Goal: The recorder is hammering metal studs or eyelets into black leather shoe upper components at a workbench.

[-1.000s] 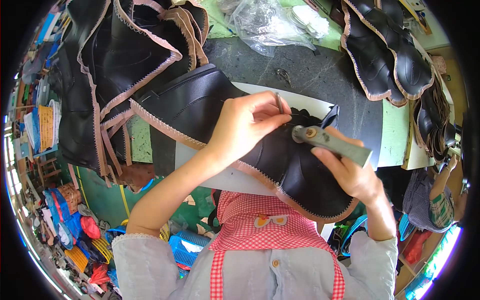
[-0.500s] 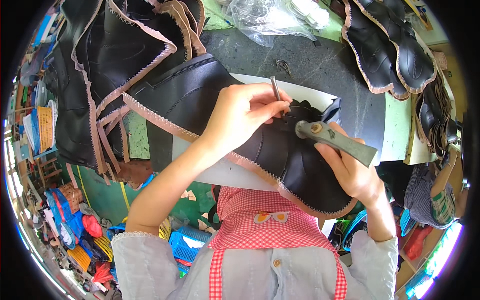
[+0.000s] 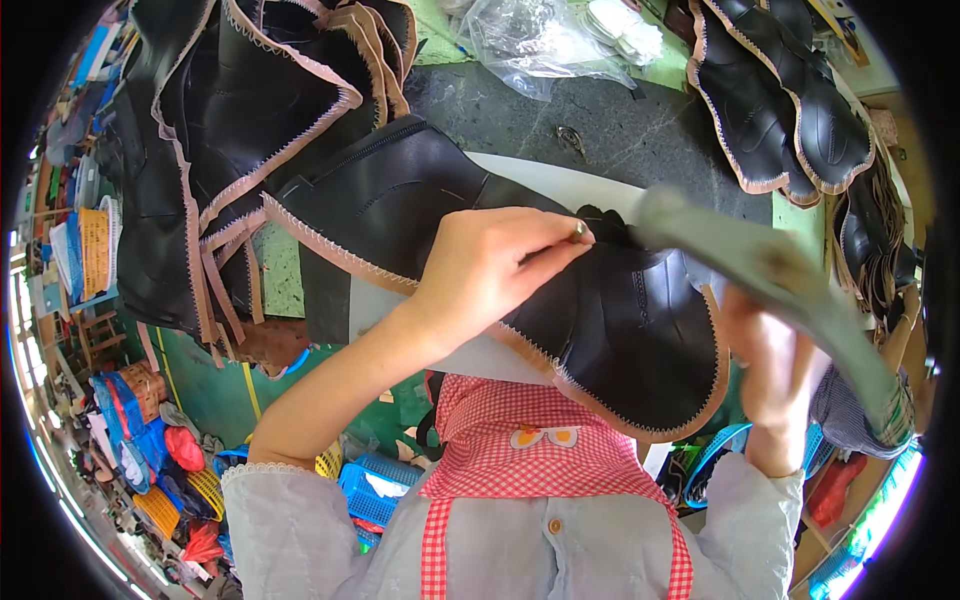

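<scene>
A black leather boot upper [image 3: 640, 330] with a zigzag-stitched tan edge lies across a white board [image 3: 545, 175]. My left hand [image 3: 480, 270] rests over its middle, thumb and forefinger pinching a slim metal punch [image 3: 581, 232], of which only the top end shows. Where the punch meets the leather is hidden by my fingers. In my right hand [image 3: 765, 335], at the toe end of the upper, is a hammer [image 3: 740, 245], raised and blurred by motion. Its head is up and to the right of the punch, apart from it.
Stacked boot uppers [image 3: 250, 110] crowd the left of the table, and more uppers [image 3: 790, 110] lie at the far right. A clear plastic bag [image 3: 530, 45] sits at the back on the dark mat [image 3: 480, 95]. Blue baskets [image 3: 375, 490] stand below the near edge.
The hammer has swung up and right, away from the punch. My left hand has shifted down slightly, and the punch now appears end-on. The upper has moved a little right.
</scene>
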Motion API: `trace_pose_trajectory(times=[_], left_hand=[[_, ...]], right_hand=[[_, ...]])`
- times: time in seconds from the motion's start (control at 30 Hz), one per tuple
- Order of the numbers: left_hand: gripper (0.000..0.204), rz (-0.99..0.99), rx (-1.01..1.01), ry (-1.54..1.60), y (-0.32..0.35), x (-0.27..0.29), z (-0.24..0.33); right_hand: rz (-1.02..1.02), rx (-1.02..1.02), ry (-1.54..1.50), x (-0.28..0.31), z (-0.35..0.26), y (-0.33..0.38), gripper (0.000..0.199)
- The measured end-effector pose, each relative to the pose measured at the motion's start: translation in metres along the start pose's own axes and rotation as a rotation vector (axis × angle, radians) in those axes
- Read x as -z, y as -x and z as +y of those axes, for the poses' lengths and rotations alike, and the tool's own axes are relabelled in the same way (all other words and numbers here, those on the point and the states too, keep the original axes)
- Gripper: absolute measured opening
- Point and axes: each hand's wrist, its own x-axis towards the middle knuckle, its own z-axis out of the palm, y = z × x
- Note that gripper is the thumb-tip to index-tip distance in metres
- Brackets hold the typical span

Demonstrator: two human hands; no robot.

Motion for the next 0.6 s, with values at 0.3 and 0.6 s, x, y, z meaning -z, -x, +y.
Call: trace_pose_trajectory(times=[0.3,0.6], left_hand=[[0.014,-0.16,0.469,0.274,-0.007,0.01,0.002],[0.018,-0.082,0.634,0.548,-0.011,0.032,-0.004]], right_hand=[[-0.159,0.194,0.033,-0.033,0.019,-0.007,0.016],[-0.163,0.158,0.016,-0.044,0.028,-0.008,0.021]])
